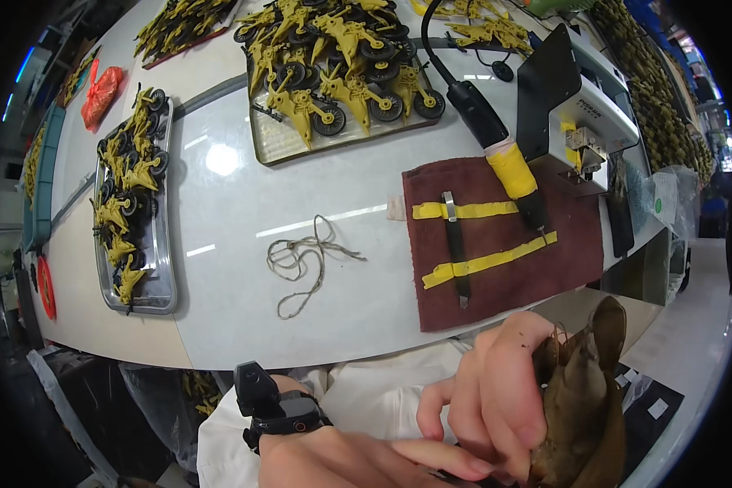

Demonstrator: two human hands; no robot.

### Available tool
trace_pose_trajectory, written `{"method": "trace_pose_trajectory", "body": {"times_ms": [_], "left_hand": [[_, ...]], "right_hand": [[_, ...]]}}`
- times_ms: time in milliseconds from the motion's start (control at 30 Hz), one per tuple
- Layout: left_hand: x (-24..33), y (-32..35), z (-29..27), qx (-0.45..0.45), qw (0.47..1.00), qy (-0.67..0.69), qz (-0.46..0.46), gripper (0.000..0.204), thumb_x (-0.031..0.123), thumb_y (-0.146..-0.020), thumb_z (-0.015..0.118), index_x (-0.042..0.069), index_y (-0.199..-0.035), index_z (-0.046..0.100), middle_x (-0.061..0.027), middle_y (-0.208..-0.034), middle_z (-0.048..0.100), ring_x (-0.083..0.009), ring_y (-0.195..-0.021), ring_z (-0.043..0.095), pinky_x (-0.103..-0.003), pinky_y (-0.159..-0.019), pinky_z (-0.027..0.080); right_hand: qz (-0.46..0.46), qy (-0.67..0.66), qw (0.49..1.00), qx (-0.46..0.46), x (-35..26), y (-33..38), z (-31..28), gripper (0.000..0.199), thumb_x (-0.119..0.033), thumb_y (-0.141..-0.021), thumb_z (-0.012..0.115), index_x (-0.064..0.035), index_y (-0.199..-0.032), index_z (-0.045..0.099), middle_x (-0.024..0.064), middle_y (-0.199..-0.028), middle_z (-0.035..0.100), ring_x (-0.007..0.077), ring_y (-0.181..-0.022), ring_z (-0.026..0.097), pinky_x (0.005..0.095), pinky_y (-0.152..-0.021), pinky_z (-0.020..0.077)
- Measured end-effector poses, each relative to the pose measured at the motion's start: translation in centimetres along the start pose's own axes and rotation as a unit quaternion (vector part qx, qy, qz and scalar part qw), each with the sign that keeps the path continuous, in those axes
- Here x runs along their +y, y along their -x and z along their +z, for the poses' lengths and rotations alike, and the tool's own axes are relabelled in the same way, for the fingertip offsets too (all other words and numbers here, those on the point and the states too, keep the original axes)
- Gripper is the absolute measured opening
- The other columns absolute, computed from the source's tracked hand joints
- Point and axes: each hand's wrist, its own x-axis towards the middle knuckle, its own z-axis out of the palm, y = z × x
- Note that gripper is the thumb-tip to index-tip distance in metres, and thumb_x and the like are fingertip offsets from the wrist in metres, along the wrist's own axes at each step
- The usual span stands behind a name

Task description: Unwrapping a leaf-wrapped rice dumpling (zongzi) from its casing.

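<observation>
At the lower right, my right hand has its fingers curled against a glossy olive-brown piece with a rounded upper lobe. The piece's exact kind is not clear, and its lower end is cut off by the frame. My left hand reaches in from the lower left, a black watch-like device on its wrist. Its fingers are bent towards my right hand, around a small dark thing mostly hidden at the lower edge. Above my hands lies a maroon cloth.
On the cloth are a black power screwdriver with a yellow grip, and tweezers crossing yellow tape strips. Behind stands a screw feeder. Trays hold yellow toy motorbikes. A string and a red bag lie further left.
</observation>
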Motion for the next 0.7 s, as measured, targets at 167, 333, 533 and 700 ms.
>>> {"method": "trace_pose_trajectory", "body": {"times_ms": [167, 333, 533, 700], "left_hand": [[0.0, -0.1, -0.5, 0.045, 0.999, 0.004, 0.028, 0.019, 0.017, -0.084, 0.040, 0.000, -0.081, 0.046, -0.0216, -0.082, 0.055, -0.0355, -0.090, 0.054, -0.039, -0.094, 0.027], [-2.9, 0.2, -2.8, 0.194, 0.971, 0.046, 0.131, 0.030, 0.023, -0.085, 0.035, -0.002, -0.100, 0.042, -0.0208, -0.097, 0.051, -0.0309, -0.094, 0.052, -0.040, -0.091, 0.032], [-4.5, -0.5, -4.2, 0.268, 0.944, 0.087, 0.170, 0.043, 0.028, -0.085, 0.033, -0.003, -0.113, 0.039, -0.0207, -0.108, 0.048, -0.0287, -0.096, 0.051, -0.040, -0.084, 0.039], [-3.3, 0.8, -3.7, 0.117, 0.985, 0.015, 0.123, 0.038, 0.027, -0.084, 0.035, -0.003, -0.107, 0.039, -0.0219, -0.102, 0.049, -0.0326, -0.092, 0.051, -0.040, -0.076, 0.042]], "right_hand": [[0.051, -0.002, 0.990, 0.129, -1.8, -0.6, 0.1, 0.017, -0.018, -0.079, 0.051, -0.0011, -0.081, 0.047, 0.0110, -0.064, 0.055, 0.0183, -0.063, 0.050, 0.0313, -0.076, 0.0321], [0.103, 0.104, 0.981, -0.129, -4.5, 0.0, -8.7, 0.016, -0.020, -0.081, 0.050, -0.0085, -0.090, 0.045, 0.0085, -0.062, 0.058, 0.0194, -0.056, 0.049, 0.0378, -0.085, 0.0239], [0.063, 0.153, 0.986, 0.001, -5.3, 1.8, -7.2, 0.016, -0.021, -0.082, 0.050, -0.0084, -0.089, 0.045, 0.0069, -0.060, 0.056, 0.0191, -0.055, 0.049, 0.0373, -0.084, 0.0246], [0.078, 0.223, 0.969, 0.068, -4.5, 2.4, -3.8, 0.016, -0.022, -0.082, 0.050, -0.0083, -0.088, 0.045, 0.0056, -0.058, 0.055, 0.0190, -0.055, 0.048, 0.0368, -0.083, 0.0252]]}}
